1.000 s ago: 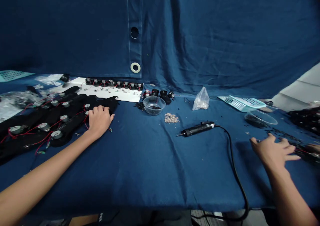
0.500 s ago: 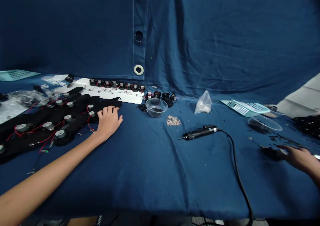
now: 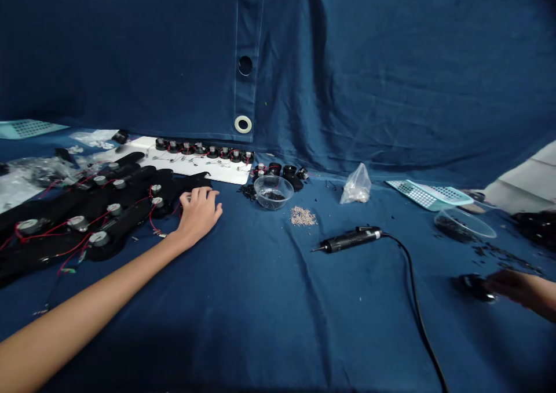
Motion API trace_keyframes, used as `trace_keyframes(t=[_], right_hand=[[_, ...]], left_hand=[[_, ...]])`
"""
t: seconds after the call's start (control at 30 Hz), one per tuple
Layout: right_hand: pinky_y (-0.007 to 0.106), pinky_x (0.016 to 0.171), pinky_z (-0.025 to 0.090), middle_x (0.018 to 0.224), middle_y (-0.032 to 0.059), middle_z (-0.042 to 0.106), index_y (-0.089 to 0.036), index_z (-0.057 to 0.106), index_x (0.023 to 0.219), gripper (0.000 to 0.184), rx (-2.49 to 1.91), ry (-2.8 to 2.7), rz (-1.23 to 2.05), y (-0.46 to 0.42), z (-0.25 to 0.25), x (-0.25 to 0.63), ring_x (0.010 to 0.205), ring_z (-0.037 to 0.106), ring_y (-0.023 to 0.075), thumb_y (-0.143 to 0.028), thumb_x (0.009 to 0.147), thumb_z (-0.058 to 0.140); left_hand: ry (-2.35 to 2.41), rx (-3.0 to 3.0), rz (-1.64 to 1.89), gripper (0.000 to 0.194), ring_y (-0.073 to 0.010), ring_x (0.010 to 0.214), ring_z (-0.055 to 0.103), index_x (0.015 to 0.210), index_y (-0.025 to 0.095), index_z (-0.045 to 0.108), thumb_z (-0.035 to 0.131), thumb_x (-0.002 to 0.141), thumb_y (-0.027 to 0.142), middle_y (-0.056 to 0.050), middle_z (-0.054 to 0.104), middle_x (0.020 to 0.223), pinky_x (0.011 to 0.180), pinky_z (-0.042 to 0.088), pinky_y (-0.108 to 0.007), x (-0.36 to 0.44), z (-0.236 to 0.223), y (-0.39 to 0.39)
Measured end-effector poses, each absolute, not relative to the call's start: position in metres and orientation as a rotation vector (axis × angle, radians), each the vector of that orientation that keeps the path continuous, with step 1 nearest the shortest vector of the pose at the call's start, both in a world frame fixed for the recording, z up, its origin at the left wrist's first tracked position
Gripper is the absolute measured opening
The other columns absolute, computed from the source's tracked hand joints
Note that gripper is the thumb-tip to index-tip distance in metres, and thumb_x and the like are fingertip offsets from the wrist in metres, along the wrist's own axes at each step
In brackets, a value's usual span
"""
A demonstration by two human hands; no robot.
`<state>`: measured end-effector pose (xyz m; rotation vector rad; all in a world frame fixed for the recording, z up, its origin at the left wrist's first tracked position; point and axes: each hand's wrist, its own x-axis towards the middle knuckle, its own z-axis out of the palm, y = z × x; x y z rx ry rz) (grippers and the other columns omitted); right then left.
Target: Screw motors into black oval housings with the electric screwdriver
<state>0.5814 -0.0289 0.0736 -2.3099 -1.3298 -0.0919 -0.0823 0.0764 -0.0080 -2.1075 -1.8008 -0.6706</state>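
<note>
My left hand (image 3: 198, 212) lies on the blue cloth with its fingers curled loosely, fingertips touching the end of a black strip (image 3: 125, 219) that carries small round motors and red wires. Several such strips (image 3: 65, 207) lie side by side to its left. Far to the right, my right hand (image 3: 515, 286) reaches along the cloth, its fingers closed on a small dark part (image 3: 471, 286) that I cannot make out clearly. An electric screwdriver (image 3: 350, 239) with a black cable (image 3: 412, 300) rests between the hands.
A clear bowl (image 3: 273, 191) of dark bits, a heap of tiny screws (image 3: 303, 216) and a small plastic bag (image 3: 357, 185) sit mid-table. A white board (image 3: 204, 167) holds a row of black motors. At the right stand a teal tray (image 3: 428, 194) and another clear bowl (image 3: 464, 224).
My right hand has drawn right and nearer, from spread fingers to closed on a dark part. My left hand has shifted slightly right along the strip's end.
</note>
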Motion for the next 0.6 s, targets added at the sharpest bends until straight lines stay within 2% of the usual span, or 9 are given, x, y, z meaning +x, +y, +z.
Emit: trace_keyframes(t=[0.07,0.1,0.13,0.2,0.27,0.37,0.5,0.6], right_hand=[[0.042,0.06,0.042,0.065,0.0174,0.065,-0.02,0.064,0.047,0.036,-2.49,-1.42,0.263,-0.03,0.076,0.577,0.053,0.06,0.0243,-0.049,0.066,0.07],[0.042,0.063,0.043,0.071,0.017,0.067,-0.021,0.068,0.052,0.028,-2.502,-1.497,0.333,-0.031,0.076,0.568,0.058,0.062,0.0254,-0.046,0.061,0.075],[0.041,0.064,0.044,0.077,0.0155,0.068,-0.023,0.071,0.06,0.023,-2.432,-1.607,0.265,-0.032,0.076,0.553,0.064,0.063,0.0259,-0.044,0.055,0.079],[0.041,0.062,0.046,0.081,0.0137,0.068,-0.025,0.071,0.068,0.037,-2.208,-1.809,0.152,-0.036,0.071,0.507,0.067,0.063,0.0273,-0.058,0.052,0.078],[0.039,0.063,0.049,0.085,0.0129,0.067,-0.026,0.07,0.079,0.046,-1.927,-2.023,0.136,-0.042,0.06,0.447,0.069,0.064,0.0261,-0.068,0.064,0.066],[0.033,0.067,0.052,0.088,0.0084,0.064,-0.025,0.065,0.086,0.033,-1.655,-2.316,0.251,-0.049,0.041,0.358,0.071,0.064,0.0201,-0.055,0.086,0.053],[0.035,0.071,0.052,0.09,0.0069,0.059,-0.021,0.058,0.091,0.026,-1.474,-2.524,0.331,-0.05,0.024,0.286,0.074,0.062,0.0195,-0.042,0.094,0.043],[0.036,0.072,0.051,0.093,0.0064,0.057,-0.02,0.056,0.093,0.025,-1.446,-2.542,0.324,-0.051,0.024,0.265,0.077,0.061,0.0194,-0.04,0.096,0.041]], left_hand=[[-1.785,-2.136,-0.711,0.035,-0.0351,0.115,0.043,0.117,0.012,0.057,0.039,0.091,0.028,-0.018,0.054,0.122,0.097,0.023,-0.052,-0.075,-0.003,0.083],[-1.779,-2.155,-0.722,0.035,-0.035,0.114,0.043,0.117,0.012,0.057,0.039,0.091,0.028,-0.018,0.055,0.12,0.097,0.023,-0.053,-0.072,0.0,0.087],[-1.774,-2.174,-0.729,0.035,-0.0351,0.113,0.044,0.116,0.012,0.057,0.038,0.092,0.029,-0.018,0.056,0.118,0.097,0.023,-0.053,-0.068,0.002,0.09],[-1.765,-2.211,-0.723,0.035,-0.0345,0.11,0.046,0.115,0.012,0.058,0.038,0.092,0.03,-0.017,0.058,0.113,0.095,0.024,-0.052,-0.06,0.005,0.095],[-1.746,-2.26,-0.7,0.033,-0.0322,0.106,0.049,0.112,0.013,0.059,0.038,0.093,0.03,-0.015,0.06,0.109,0.094,0.027,-0.049,-0.054,0.003,0.093],[-1.695,-2.352,-0.661,0.03,-0.0277,0.103,0.052,0.11,0.015,0.06,0.039,0.094,0.029,-0.011,0.061,0.109,0.094,0.029,-0.044,-0.049,-0.004,0.077],[-1.659,-2.417,-0.644,0.028,-0.0255,0.106,0.053,0.111,0.017,0.058,0.04,0.094,0.029,-0.01,0.062,0.112,0.097,0.03,-0.043,-0.058,-0.009,0.038],[-1.663,-2.454,-0.702,0.027,-0.0242,0.109,0.053,0.111,0.02,0.057,0.038,0.096,0.032,-0.008,0.062,0.114,0.099,0.031,-0.042,-0.079,-0.005,0.001]])
